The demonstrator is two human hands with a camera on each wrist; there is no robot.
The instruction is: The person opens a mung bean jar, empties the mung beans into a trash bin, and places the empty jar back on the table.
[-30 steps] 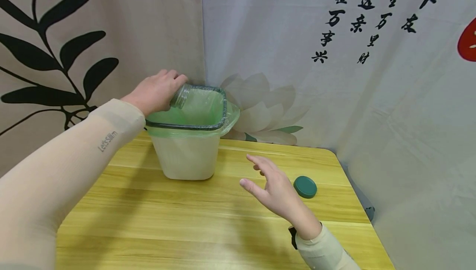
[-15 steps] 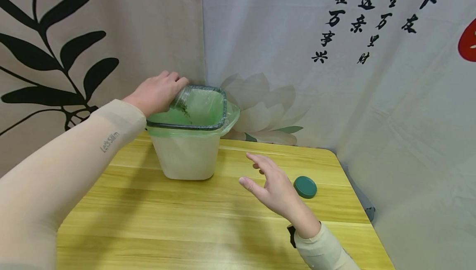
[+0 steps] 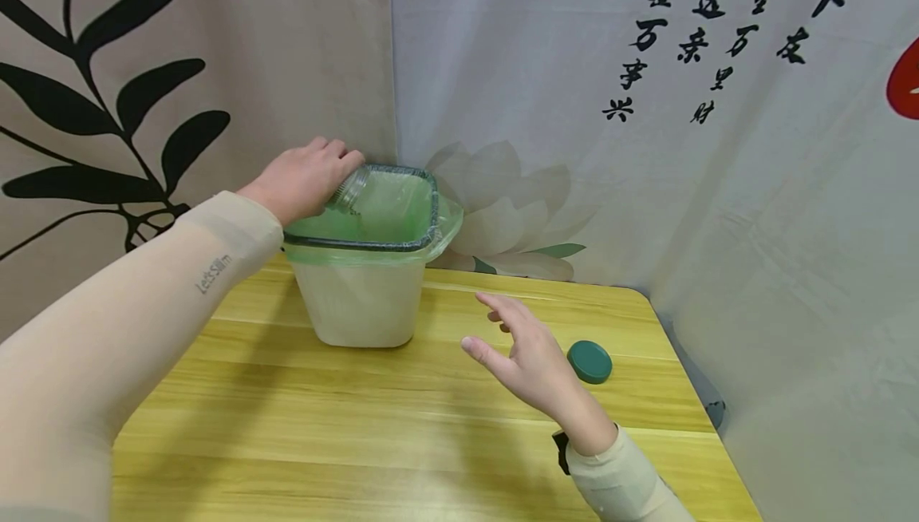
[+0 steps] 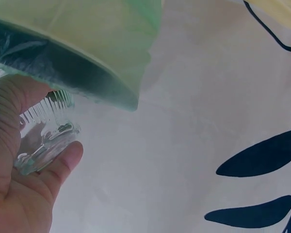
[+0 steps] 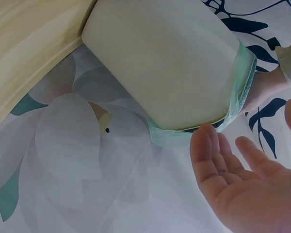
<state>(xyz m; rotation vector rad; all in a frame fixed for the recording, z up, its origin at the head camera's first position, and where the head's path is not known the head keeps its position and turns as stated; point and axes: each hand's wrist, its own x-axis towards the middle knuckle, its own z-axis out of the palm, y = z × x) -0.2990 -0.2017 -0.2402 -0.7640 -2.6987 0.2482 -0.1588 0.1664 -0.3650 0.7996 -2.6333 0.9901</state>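
My left hand [image 3: 305, 177] grips a clear ribbed jar [image 3: 350, 189], tipped mouth-down over the bin. In the left wrist view, fingers and thumb wrap round the jar [image 4: 48, 133] beside the bin's dark rim. A few dark bits show at its mouth. The bin [image 3: 362, 306] is whitish, with a dark rim and a thin green bag [image 3: 447, 231] lining it and folded over the outside. My right hand [image 3: 527, 358] hovers over the table, fingers spread and holding nothing. Just behind it lies a round dark green lid [image 3: 589, 361].
The yellow wood-grain table [image 3: 345, 434] runs to a rounded far right corner. A printed cloth [image 3: 517, 67] with black characters and a pale flower hangs close behind the bin. Another cloth with dark leaves [image 3: 143, 99] covers the left side.
Half a second ago a string of dark bits was dropping from the jar into the bin; now only a few show at its mouth. Both hands have barely moved.
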